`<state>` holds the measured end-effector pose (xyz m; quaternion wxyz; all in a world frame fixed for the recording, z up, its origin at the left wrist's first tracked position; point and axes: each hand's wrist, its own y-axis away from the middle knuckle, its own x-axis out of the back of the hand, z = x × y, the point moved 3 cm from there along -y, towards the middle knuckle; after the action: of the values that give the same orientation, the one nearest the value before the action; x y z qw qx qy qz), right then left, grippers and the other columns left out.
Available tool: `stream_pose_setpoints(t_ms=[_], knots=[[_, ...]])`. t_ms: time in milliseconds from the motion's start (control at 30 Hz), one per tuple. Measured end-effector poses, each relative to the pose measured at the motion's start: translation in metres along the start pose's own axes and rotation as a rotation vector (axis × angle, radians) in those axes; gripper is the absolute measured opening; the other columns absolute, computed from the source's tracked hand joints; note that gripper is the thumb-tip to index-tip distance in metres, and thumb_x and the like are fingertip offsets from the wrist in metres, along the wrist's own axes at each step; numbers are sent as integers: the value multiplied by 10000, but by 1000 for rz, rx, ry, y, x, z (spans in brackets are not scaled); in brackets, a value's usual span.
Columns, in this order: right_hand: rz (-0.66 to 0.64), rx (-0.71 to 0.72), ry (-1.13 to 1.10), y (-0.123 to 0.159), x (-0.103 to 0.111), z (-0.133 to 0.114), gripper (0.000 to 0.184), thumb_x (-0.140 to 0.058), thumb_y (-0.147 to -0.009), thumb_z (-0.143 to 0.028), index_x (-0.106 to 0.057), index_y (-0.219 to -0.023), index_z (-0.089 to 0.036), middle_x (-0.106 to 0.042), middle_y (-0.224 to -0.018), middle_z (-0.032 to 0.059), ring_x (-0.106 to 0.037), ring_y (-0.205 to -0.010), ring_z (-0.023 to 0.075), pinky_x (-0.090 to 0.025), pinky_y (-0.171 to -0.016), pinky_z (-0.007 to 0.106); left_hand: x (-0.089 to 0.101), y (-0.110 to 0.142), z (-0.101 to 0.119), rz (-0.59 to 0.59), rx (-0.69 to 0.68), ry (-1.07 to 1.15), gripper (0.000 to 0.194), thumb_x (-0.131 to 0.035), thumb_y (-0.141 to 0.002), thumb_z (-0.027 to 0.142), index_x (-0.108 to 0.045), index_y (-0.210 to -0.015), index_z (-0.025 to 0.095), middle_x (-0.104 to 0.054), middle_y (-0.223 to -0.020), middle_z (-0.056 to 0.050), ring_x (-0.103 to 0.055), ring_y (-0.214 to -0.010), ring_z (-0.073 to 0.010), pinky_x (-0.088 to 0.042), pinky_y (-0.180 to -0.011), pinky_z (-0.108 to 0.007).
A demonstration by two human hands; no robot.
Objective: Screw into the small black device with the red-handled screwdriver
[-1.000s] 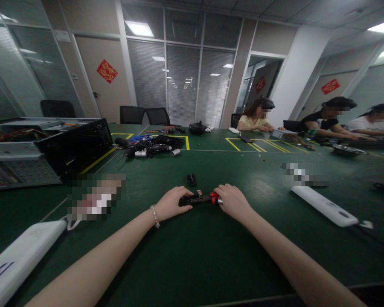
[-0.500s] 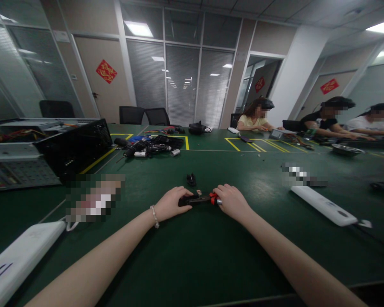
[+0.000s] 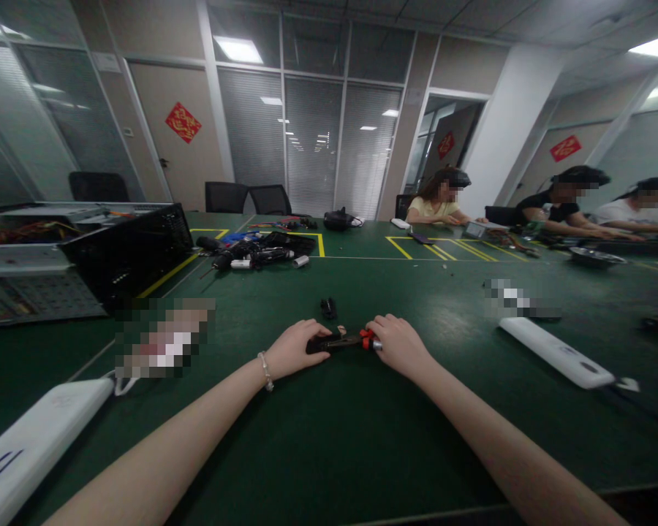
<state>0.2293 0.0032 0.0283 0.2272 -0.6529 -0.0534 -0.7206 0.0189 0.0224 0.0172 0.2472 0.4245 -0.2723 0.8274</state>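
My right hand (image 3: 403, 348) is closed around the red handles of a pair of pliers (image 3: 351, 341), low over the green table. The metal jaws point left and meet a small black part (image 3: 318, 342) whose kind I cannot make out. That part is pinched between the thumb and fingers of my left hand (image 3: 292, 348), which wears a bead bracelet. Just behind the jaws lies a small pale scrap (image 3: 341, 330). A little farther back rests a small black bundle (image 3: 327, 308), perhaps a coiled cable.
An opened computer case (image 3: 142, 256) stands at the left. Behind is a pile of tools with a black power drill (image 3: 224, 256). White power banks lie at left (image 3: 49, 431) and right (image 3: 553, 351). Several people sit along the far right side.
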Motion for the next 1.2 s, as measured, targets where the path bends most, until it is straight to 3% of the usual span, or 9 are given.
stream_pose_setpoints(t_ms=[1200], knots=[[52, -3, -34, 3, 3, 1, 296, -526, -707, -163, -557, -1001, -182, -583, -970, 57, -495, -857, 184, -378, -721, 294, -1, 0, -1, 4, -15, -6, 333, -617, -737, 310, -533, -1046, 220, -552, -980, -33, -514, -915, -201, -417, -784, -331]])
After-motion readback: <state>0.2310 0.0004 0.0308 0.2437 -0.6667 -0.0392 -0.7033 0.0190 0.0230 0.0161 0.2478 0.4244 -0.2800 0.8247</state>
